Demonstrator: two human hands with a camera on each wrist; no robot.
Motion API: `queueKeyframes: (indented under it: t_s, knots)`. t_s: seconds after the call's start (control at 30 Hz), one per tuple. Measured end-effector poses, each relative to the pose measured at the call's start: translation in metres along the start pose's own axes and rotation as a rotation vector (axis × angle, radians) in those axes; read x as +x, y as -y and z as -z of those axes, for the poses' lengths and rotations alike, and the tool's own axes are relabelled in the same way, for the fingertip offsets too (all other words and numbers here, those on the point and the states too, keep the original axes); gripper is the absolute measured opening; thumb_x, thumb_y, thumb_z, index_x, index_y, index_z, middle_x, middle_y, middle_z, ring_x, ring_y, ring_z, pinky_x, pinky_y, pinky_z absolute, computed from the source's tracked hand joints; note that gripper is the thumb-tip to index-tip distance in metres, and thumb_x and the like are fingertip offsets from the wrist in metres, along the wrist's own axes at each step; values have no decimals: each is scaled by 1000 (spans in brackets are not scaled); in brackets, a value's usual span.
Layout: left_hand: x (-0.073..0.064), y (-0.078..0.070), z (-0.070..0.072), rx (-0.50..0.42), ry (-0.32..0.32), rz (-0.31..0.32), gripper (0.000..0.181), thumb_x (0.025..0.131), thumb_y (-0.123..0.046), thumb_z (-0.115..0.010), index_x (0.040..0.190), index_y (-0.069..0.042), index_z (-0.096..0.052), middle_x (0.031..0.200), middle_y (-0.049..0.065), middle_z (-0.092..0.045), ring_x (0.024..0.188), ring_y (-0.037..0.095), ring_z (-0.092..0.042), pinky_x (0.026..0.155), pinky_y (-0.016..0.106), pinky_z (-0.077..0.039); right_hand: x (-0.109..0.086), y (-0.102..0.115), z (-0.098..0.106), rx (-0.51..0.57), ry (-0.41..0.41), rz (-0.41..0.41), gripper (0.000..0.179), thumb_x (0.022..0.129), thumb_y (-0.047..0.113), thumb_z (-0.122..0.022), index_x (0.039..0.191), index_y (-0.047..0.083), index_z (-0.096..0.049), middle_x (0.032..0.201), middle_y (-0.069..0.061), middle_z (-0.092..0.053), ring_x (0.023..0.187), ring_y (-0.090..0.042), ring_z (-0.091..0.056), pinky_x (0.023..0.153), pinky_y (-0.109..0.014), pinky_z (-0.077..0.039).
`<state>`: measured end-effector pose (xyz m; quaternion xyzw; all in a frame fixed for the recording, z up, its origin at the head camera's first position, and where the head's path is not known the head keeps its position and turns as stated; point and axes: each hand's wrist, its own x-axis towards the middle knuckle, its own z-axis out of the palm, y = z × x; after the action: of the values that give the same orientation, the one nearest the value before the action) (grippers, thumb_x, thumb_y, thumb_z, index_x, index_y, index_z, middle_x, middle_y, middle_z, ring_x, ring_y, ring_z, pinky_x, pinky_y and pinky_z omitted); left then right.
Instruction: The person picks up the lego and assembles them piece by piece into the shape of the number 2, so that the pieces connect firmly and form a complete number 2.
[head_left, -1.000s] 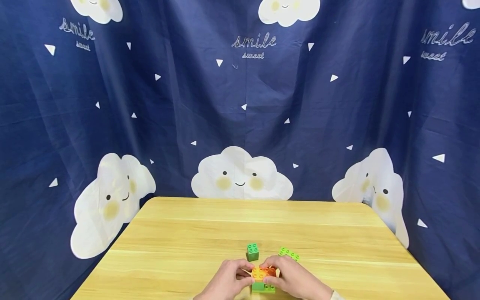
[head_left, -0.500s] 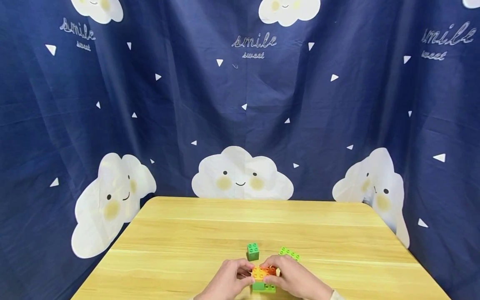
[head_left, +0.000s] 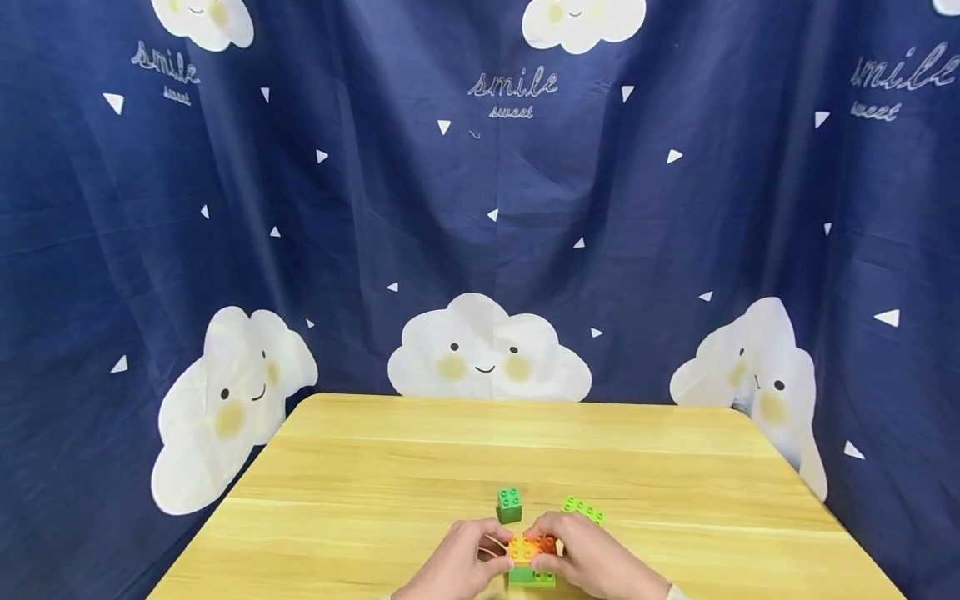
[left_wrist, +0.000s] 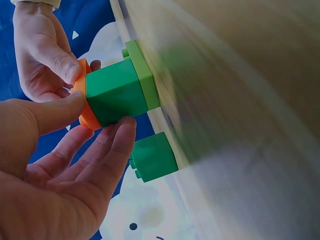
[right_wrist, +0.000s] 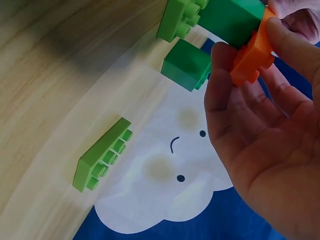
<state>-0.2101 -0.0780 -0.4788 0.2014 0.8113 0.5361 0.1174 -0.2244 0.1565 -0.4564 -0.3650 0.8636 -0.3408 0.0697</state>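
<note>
A small stack of building blocks stands low in the middle of the head view. Its top is a thin orange block (head_left: 522, 547), set over a dark green block (left_wrist: 117, 92). Underneath lies a flat lime-green block (left_wrist: 143, 75) with some studs showing beside the dark green one. My left hand (head_left: 456, 560) pinches the orange block's left side, its lower fingers against the dark green block. From the right, my right hand (head_left: 588, 557) holds the orange block's overhanging end between thumb and fingers. In the right wrist view, studs on the orange block's underside show at that overhang.
Just behind the stack, a loose dark green block (head_left: 509, 504) stands studs up on the wooden table (head_left: 360, 492). Behind the right hand lies another flat lime-green block (right_wrist: 102, 155). A navy curtain (head_left: 450, 208) with clouds hangs beyond the table's far edge.
The head view has shifted slightly, so the scene sits a little further right. Both hands keep their hold on the orange block, and the loose blocks stay put.
</note>
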Motion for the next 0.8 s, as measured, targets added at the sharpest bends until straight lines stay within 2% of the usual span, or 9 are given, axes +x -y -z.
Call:
queueKeyframes:
  t_s: [0.33,0.57,0.67,0.8]
  knots:
    - [0,0,2,23,29,32,19,93,-5,-73,112,-5,-72,97,3,-73,82,13,-71,72,30,-62,-1,-4,-3,80,11,-38,16,93,30,-75,108,23,-74,101,20,-69,82,4,-57,72,-23,-54]
    - [1,1,-1,50,36,-8,20,93,-5,-72,113,-3,-71,102,5,-74,83,11,-72,73,24,-61,0,-7,2,98,43,-35,21,97,33,-71,114,22,-75,103,18,-71,81,4,-57,69,-19,-51]
    - [1,2,-1,49,25,-23,21,92,-5,-72,113,-3,-71,104,4,-73,82,9,-72,72,22,-60,1,-10,6,103,37,-37,27,101,36,-65,119,18,-75,106,15,-73,87,2,-61,71,-21,-53]
    - [0,2,-1,47,13,-32,23,92,-6,-72,114,-3,-71,105,4,-74,82,8,-72,72,24,-61,6,-16,12,59,-2,-39,38,106,39,-56,125,10,-72,112,2,-75,99,-3,-66,79,-25,-57]
